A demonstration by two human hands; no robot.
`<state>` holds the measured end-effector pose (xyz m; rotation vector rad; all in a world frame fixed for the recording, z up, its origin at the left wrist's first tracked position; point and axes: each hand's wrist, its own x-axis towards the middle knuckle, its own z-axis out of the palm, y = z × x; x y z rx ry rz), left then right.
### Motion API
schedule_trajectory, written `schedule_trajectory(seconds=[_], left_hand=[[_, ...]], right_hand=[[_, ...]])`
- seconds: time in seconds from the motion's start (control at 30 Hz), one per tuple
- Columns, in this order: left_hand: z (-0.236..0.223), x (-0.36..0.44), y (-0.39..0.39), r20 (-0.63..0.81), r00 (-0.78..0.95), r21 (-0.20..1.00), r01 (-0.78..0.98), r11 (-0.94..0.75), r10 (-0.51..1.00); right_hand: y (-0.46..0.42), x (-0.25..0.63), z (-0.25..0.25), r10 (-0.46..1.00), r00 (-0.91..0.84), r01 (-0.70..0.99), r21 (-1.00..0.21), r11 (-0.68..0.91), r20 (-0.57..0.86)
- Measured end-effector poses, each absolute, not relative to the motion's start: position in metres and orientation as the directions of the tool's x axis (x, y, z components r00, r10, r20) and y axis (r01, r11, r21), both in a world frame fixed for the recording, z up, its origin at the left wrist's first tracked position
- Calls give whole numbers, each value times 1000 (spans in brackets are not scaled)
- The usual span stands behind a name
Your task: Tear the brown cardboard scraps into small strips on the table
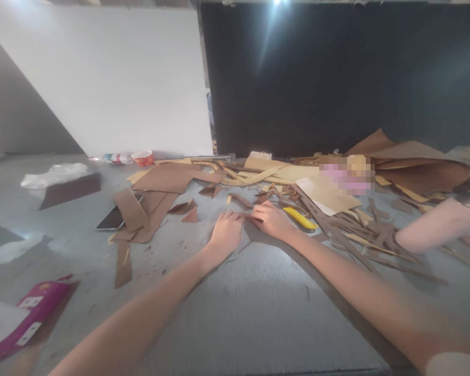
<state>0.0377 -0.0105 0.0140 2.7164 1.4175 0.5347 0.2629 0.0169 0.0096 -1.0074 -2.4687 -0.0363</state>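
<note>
My left hand (pixel 226 232) and my right hand (pixel 269 220) rest close together on the grey table, fingers curled. Between the fingertips of both hands runs a small brown leather-like strip (pixel 247 215), mostly covered by the fingers. Just right of my right hand lies a yellow utility knife (pixel 301 219). Small brown offcuts (pixel 189 214) lie to the left of my left hand. Narrow brown strips (pixel 329 219) are heaped beyond and to the right of my right hand.
Brown sheets (pixel 164 178) and a phone (pixel 112 218) lie at left; a purple tissue pack (pixel 37 313) is near front left. A red paper cup (pixel 142 157) stands at the back. Another person's arm (pixel 434 227) reaches in at right, near large brown sheets (pixel 423 169). Panels close off the back.
</note>
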Motion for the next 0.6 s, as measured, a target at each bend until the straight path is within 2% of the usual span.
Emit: schedule_trajectory(seconds=[0.37, 0.6], left_hand=[[16, 37, -8, 252, 567, 177, 769, -614, 784], [18, 36, -7, 230, 629, 142, 733, -665, 742]], right_hand=[[23, 263, 2, 685, -558, 599, -344, 723, 467], [26, 263, 4, 822, -405, 626, -535, 568, 400]])
